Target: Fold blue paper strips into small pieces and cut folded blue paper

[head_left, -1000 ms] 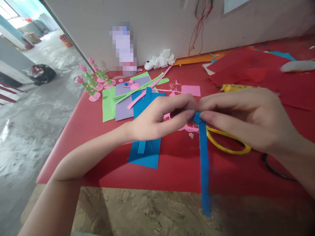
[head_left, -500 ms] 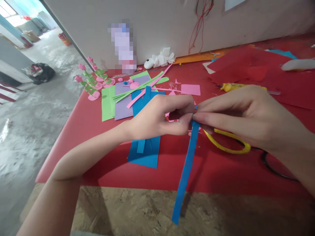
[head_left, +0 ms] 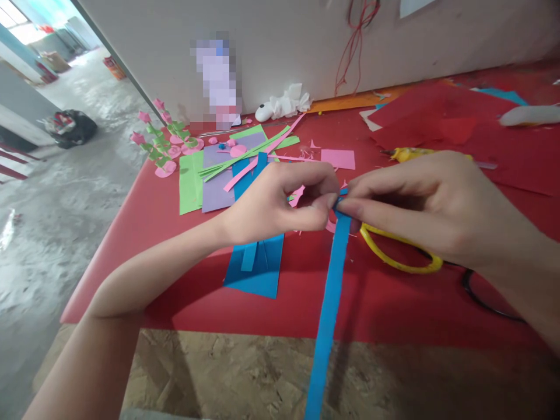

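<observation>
A long blue paper strip (head_left: 331,297) hangs down past the table's front edge, its top end folded or looped between my fingertips. My left hand (head_left: 291,201) pinches that top end between thumb and forefinger. From the other side my right hand (head_left: 420,204) grips the same end with thumb and fingers pressed together. The exact shape of the fold is partly hidden by the fingertips. Below my left wrist lies a blue paper sheet (head_left: 271,277) with a short blue strip (head_left: 249,256) on it. Scissors with yellow-wrapped handles (head_left: 396,265) lie under my right hand.
Green strips (head_left: 245,154), a purple sheet (head_left: 214,195) and a pink paper piece (head_left: 338,158) lie behind my hands. Pink paper flowers (head_left: 164,169) stand at the left edge. Red sheets (head_left: 437,116) and a yellow-handled tool (head_left: 411,154) are at the right.
The strip's loose end has swung lower and nearer, now running out of the bottom of the view. My fingertips have shifted slightly left, showing more of the folded end.
</observation>
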